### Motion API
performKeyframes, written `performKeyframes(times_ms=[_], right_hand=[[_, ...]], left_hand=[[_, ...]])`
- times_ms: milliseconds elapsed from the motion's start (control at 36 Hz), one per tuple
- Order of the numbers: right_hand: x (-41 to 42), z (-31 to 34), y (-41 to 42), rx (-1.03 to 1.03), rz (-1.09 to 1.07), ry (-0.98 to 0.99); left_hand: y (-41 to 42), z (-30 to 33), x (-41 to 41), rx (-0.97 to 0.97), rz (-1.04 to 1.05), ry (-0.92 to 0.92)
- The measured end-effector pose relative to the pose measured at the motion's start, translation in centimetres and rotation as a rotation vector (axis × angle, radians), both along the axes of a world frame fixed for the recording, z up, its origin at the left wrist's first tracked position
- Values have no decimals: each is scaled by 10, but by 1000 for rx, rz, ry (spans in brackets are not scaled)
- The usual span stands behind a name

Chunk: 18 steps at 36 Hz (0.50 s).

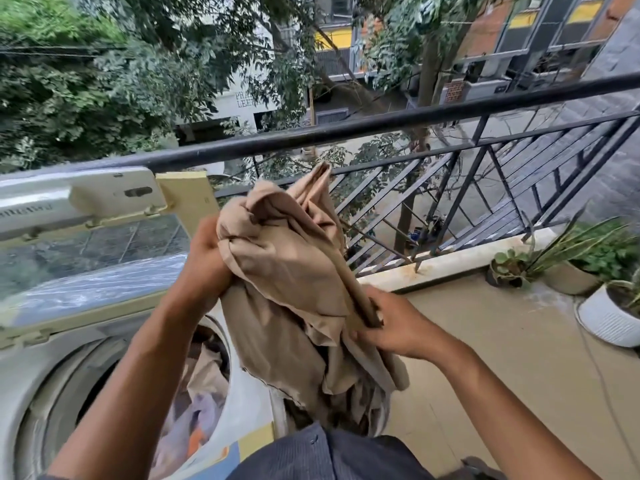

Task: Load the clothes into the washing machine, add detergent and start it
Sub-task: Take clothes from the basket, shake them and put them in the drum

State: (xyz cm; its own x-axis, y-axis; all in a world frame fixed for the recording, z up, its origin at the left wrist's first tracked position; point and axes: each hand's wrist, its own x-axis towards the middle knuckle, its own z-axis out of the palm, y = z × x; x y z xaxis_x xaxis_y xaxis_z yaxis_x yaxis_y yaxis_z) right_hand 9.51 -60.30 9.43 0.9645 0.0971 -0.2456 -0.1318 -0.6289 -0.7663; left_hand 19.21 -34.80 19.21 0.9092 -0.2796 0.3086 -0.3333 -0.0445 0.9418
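Note:
A crumpled beige garment (298,282) hangs in front of me, held by both hands. My left hand (204,261) grips its upper left part, and my right hand (391,327) pinches a fold on its right side. Its lower end droops beside the right edge of the top-loading washing machine (31,386) at the lower left. The machine's lid (86,251) stands raised. Inside the drum (204,403) lie several clothes, beige, lilac and orange. No detergent is in view.
A black metal balcony railing (381,129) runs across behind the garment, with trees and a street below. Potted plants (568,268) and a white pot (606,317) stand at the right on the tiled floor (502,358). A thin cable lies near the pots.

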Motion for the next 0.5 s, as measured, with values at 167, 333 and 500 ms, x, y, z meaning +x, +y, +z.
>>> performKeyframes(times_ms=[167,333,500], right_hand=[[-8,-49,8,-406,30,357],[16,-52,-24,-289,-187,198],[20,83,-25,395,-349,-312]], left_hand=[[12,21,6,-92,38,-3],[23,19,12,188,-130,-31],[17,-27,9,390,-187,17]])
